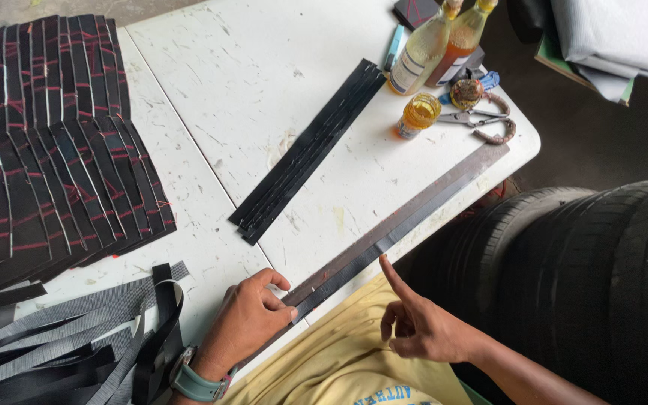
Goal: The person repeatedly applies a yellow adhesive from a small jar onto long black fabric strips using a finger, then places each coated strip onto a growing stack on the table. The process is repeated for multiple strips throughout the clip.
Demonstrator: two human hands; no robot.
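Observation:
A long grey metal ruler (444,184) lies along the white table's (264,90) near edge, with a narrow black strip (354,264) running beside it. My left hand (253,319) rests on the near end of the ruler, fingers curled and pressing it down; a wristwatch is on that wrist. My right hand (421,322) hovers just off the table edge, index finger pointing up at the strip, the other fingers folded. It holds nothing.
A bundle of black strips (309,154) lies diagonally mid-table. Red-lined black sheets (54,165) are stacked at left, loose grey and black strips (76,337) at lower left. Two bottles (436,45), a small jar (418,114) and pliers (474,116) sit far right. Tyres (586,277) stand beside the table.

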